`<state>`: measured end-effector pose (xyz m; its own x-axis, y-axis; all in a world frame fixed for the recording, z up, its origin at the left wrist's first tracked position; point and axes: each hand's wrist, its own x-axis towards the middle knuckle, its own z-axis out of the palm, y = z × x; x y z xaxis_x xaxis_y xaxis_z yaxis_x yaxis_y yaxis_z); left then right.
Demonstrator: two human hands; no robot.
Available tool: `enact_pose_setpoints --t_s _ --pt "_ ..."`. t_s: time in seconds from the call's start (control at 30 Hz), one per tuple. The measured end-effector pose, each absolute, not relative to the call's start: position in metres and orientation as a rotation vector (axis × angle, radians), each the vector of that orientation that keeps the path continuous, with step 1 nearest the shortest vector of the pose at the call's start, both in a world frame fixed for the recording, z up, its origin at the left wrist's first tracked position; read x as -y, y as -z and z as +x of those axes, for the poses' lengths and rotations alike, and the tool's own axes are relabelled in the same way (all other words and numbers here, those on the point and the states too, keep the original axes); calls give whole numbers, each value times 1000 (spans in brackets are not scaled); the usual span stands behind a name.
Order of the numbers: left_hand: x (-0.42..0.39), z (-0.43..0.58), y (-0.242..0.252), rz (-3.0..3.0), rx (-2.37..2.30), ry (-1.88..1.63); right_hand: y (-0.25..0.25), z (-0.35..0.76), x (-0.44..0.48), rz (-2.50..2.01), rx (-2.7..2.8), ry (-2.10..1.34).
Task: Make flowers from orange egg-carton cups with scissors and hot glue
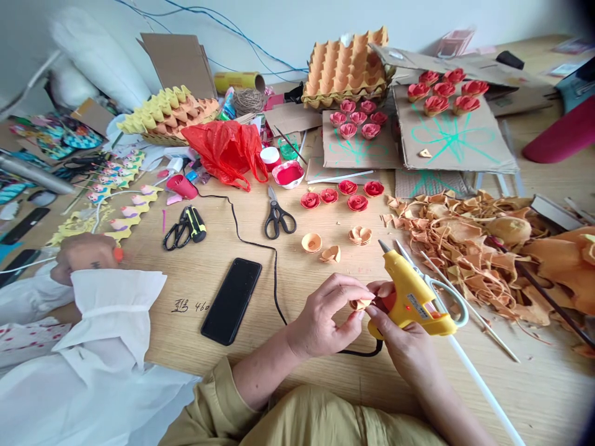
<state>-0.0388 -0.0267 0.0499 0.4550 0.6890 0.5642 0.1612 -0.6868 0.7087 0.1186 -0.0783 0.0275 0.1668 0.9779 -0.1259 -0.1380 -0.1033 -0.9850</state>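
In my left hand (325,313) a small curled orange egg-carton piece (360,304) is pinched between the fingertips. My right hand (409,350) is closed round the handle of a yellow glue gun (409,291), its thumb close beside that piece. The gun's nozzle points up and away, and a white glue stick (486,390) sticks out of its back. Just beyond my hands lie a plain orange paper cup (311,242), a loose petal piece (331,254) and an unpainted flower (360,235). Behind them sit several red-painted flowers (357,202).
Light-handled scissors (449,297) lie beside the gun, near a heap of carton scraps (465,254). A phone (231,300), black scissors (277,217) and a black cord (235,217) are left of centre. A co-worker's hand (86,257) works at far left. Cardboard sheets (455,145) hold more red flowers.
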Motion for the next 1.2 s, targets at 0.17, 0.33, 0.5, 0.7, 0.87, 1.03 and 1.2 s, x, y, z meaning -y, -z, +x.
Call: enact_pose_setpoints --t_s 0.17,0.33,0.5,0.7,0.87,1.03,1.2 --pt "27 -38 -47 2135 -715 -1224 -30 116 78 -1286 942 -1217" --pt "28 -38 -47 2166 -764 -1223 -30 115 77 -1277 927 -1209" --pt "27 -39 -47 2170 -739 -1202 -32 117 77 -1279 916 -1214" --pt "27 -39 -48 2193 -727 -1201 -31 117 77 -1281 914 -1237" --pt "27 -39 -49 2213 -727 -1206 -31 117 78 -1284 920 -1228" --pt "28 -39 -47 2149 -789 -1249 -29 117 79 -1255 902 -1232" --pt "26 -38 -46 2064 -824 -1231 -24 117 80 -1240 843 -1221"
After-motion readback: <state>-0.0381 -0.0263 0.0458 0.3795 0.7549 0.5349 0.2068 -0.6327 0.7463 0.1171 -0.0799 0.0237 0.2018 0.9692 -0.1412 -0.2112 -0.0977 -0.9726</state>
